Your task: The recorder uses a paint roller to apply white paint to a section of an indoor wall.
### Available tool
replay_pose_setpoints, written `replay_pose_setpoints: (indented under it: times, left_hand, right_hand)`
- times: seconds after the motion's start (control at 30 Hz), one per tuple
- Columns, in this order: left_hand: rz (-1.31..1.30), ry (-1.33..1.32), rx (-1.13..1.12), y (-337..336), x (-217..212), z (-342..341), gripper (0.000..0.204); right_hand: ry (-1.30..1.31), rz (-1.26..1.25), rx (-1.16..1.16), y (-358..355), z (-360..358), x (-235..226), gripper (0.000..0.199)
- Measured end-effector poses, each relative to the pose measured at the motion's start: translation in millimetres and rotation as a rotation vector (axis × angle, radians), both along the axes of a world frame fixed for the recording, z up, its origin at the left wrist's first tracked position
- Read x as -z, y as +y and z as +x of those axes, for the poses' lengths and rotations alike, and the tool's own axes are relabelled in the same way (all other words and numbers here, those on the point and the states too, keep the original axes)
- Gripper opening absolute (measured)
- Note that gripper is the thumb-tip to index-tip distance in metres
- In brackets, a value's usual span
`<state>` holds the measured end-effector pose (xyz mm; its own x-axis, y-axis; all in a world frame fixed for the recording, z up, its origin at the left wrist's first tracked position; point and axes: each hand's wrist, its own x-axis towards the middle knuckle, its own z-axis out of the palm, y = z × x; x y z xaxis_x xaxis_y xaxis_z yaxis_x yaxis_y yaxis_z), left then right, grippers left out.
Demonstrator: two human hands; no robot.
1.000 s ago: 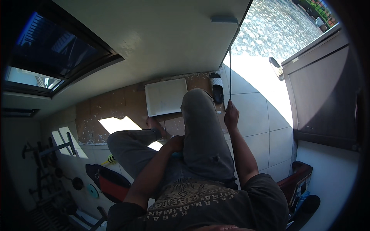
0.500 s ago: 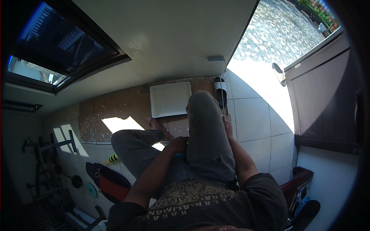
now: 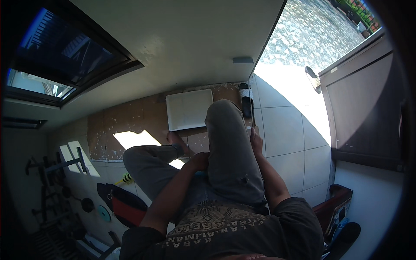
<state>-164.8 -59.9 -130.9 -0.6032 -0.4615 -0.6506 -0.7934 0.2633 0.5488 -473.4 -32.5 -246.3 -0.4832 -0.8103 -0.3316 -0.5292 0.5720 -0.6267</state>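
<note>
My right hand (image 3: 256, 141) is closed on the handle of a paint roller, beside my raised right knee. The long thin metal rod runs forward from the fist to the small grey head of the paint roller (image 3: 242, 60), which lies against the pale wall (image 3: 182, 52). My left hand (image 3: 200, 160) rests at the inner side of my right thigh; its fingers are mostly hidden by the leg. A small patch of teal shows just below it. Before my feet, a white rectangular tray (image 3: 189, 111) lies on brown cardboard (image 3: 123, 116).
A black slipper (image 3: 247, 106) with a patterned strap lies right of the tray, another slipper (image 3: 312, 79) near the dark door (image 3: 364, 104). A window (image 3: 71, 47) is at upper left. Weights equipment (image 3: 54, 164) and a black-and-red bag (image 3: 123, 206) stand left, a dark red wooden chair (image 3: 336, 203) right.
The roller head has slid a little farther up the wall, with my right hand still on the handle. The whole view has shifted slightly. My left hand stays by the thigh.
</note>
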Motion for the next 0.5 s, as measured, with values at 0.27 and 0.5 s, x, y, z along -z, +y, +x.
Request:
replay_pose_setpoints:
  times: [0.27,0.5]
  left_hand:
    - [0.006,-0.038,-0.048,-10.6,-35.8,-13.9,0.041]
    - [-0.004,-0.109,-0.077,-2.6,-10.6,6.5,0.042]
  right_hand:
    - [-0.18,-0.491,0.051,-96.5,-9.4,-114.1,0.066]
    - [-0.207,-0.527,0.0,-114.0,22.3,-62.6,0.061]
